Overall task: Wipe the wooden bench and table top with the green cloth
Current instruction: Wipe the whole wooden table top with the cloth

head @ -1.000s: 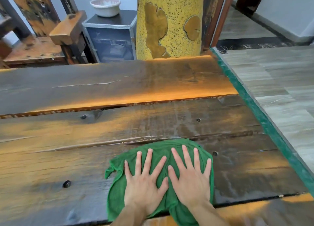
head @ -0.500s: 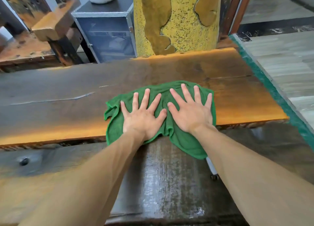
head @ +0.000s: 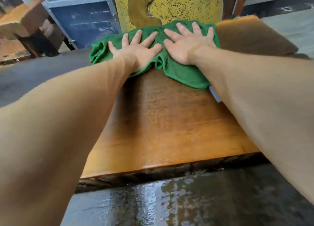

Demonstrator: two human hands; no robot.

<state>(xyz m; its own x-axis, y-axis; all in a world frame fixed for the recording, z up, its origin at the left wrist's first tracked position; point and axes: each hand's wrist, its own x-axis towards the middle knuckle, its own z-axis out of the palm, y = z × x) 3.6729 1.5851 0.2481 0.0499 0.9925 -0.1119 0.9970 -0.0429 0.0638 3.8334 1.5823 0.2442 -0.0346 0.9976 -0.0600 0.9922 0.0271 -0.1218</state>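
The green cloth (head: 185, 74) lies bunched at the far edge of the wooden table top (head: 169, 123), against the yellow pillar. My left hand (head: 137, 49) presses flat on the cloth's left half with fingers spread. My right hand (head: 188, 42) presses flat on its right half, fingers also spread and reaching the far edge. Both arms stretch far forward over the planks. The near dark plank (head: 169, 205) shines wet.
A yellow speckled pillar (head: 169, 3) rises just behind the table's far edge. A blue-grey metal cabinet (head: 85, 16) stands at the back left, with a wooden bench or chair (head: 22, 26) to its left. Grey tiled floor (head: 292, 26) shows at the right.
Both hands have pushed the cloth away from me, from the near planks across the orange plank to the table's far edge by the pillar. My arms are now fully stretched.
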